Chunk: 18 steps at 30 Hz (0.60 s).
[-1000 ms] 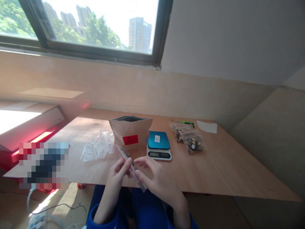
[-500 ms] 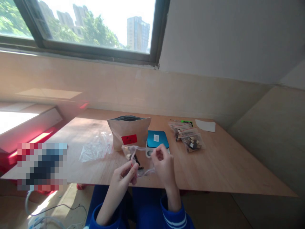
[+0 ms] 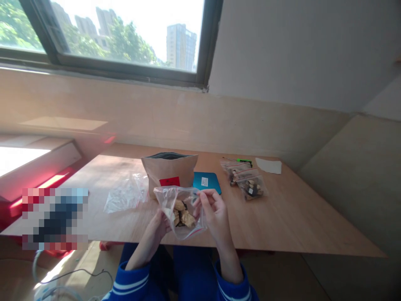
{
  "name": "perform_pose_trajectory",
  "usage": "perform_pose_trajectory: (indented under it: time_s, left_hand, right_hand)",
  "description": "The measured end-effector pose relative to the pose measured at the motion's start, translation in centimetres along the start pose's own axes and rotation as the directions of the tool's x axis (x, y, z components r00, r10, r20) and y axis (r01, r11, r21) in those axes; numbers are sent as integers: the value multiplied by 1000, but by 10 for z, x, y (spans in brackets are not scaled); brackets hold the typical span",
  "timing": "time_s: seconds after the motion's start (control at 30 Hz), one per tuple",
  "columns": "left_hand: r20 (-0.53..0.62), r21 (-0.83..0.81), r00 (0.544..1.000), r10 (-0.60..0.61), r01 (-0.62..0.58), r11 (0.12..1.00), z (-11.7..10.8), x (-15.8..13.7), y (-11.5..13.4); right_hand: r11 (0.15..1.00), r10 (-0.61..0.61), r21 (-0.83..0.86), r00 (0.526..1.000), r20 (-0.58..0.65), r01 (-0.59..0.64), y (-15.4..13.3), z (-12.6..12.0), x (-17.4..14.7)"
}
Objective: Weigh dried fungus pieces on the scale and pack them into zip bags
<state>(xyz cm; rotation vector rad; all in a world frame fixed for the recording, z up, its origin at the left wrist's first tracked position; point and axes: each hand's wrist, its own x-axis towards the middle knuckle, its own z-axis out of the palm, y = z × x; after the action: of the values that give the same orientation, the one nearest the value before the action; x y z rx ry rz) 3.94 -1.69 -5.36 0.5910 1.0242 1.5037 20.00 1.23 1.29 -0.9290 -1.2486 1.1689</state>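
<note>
A clear zip bag (image 3: 185,232) with a red seal line is in front of me, its mouth spread apart. Tan, rough chunks (image 3: 188,218) and some dark pieces lie inside it. My left hand (image 3: 156,228) grips the bag's left side, its fingers partly hidden behind the plastic. At the right edge of the mouth, my right hand (image 3: 216,214) pinches the film between thumb and fingers. Behind the bag stands an open brown paper pouch (image 3: 156,175) with a red label. A small scale with a blue top (image 3: 210,183) is beside the pouch, partly covered by my right hand and the bag.
Several clear bags (image 3: 125,196) lie heaped left of the pouch. Filled zip bags (image 3: 250,188) overlap on the right, near a green-handled tool (image 3: 244,161) and a white paper (image 3: 268,165). The wooden table's (image 3: 297,221) front edge runs below my hands.
The zip bag has turned and its mouth has widened, bringing the tan chunks into view. My right hand has come onto the bag's right edge; my left hand has shifted to its left side.
</note>
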Motion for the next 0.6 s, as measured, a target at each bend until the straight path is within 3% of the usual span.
perform_pose_trajectory:
  time_s: [0.07,0.17,0.2,0.27,0.33,0.43,0.6]
  left_hand:
    - [65,7,996,-59,59,998,-7,0,-2]
    - [52,2,995,-81,81,997,-19,4,0]
    - [31,-7,997,-76,76,997,-23,5,1]
    - [-6,-30,998,-67,67,997,-30,10,3]
    - [-17,-52,998,-58,57,997,-35,14,3]
    - [-2,-82,999,-43,43,996,-40,18,1]
    - [-83,-113,996,-41,31,993,-45,21,-3]
  right_hand:
    - [993,-5,-119,1000,-10,4,6,6,1]
    - [903,-216,-400,970,-114,154,8,12,2]
    - [853,-305,-472,946,-105,223,6,14,2]
    - [784,-383,-514,923,40,348,1,19,3]
    - [783,-310,-464,907,285,414,-2,27,5]
    - [787,-125,-448,821,558,425,2,43,12]
    - [604,154,-653,737,658,457,25,64,28]
